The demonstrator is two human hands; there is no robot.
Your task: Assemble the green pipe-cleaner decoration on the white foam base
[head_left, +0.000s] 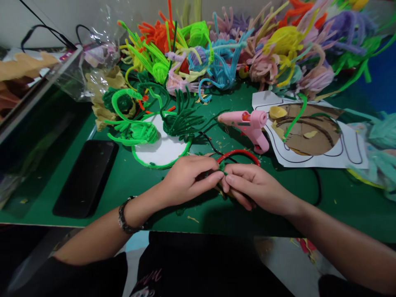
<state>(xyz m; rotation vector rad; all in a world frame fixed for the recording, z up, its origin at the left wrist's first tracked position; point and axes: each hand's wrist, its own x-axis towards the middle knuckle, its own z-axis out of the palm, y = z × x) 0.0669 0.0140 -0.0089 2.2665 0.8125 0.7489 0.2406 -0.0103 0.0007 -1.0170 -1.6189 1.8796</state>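
My left hand point(195, 178) and my right hand point(255, 185) meet near the table's front edge. Thumb and fingers of both are pinched on a small dark green pipe cleaner piece point(222, 166), most of it hidden by the fingertips. Just behind them lies a red ring-shaped handle point(239, 153), partly covered by my hands. To the left is a white disc point(173, 150) edged with green pipe cleaner. A dark green pipe cleaner bundle point(177, 120) and a bright green one point(144, 133) rest at its rim. Behind my right hand sits a pink glue gun point(247, 123).
A black phone point(86, 177) lies at left on the green table point(133, 198). White paper with a cut-out point(352, 152) over brown cardboard point(312, 136) is at right. Bundles of coloured pipe cleaners point(222, 62) line the back. A clear plastic bag point(83, 74) stands back left.
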